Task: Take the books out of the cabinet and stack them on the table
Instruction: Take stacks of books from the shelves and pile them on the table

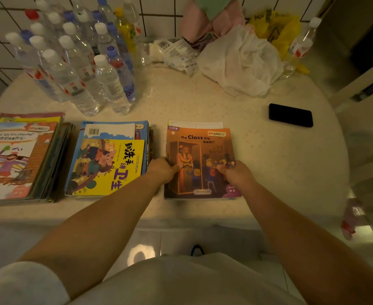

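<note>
Left hand (162, 169) and right hand (236, 173) each pinch a side edge of the orange book (199, 161), thumbs on the cover, likely to square it on the thin pile it tops. Pile lies flat on the table (269, 161), centre; two taller stacks (106, 159) at 9 o'clock, phone (290, 115) at 2. Cabinet not in view.

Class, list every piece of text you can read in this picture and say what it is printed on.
"The Class Trip": orange book, gripped by left hand and right hand.
"What Am You Drawing?" (blurred, uncertain): leftmost book.
Large Chinese title: yellow book.
Bottle labels: too small.
</note>
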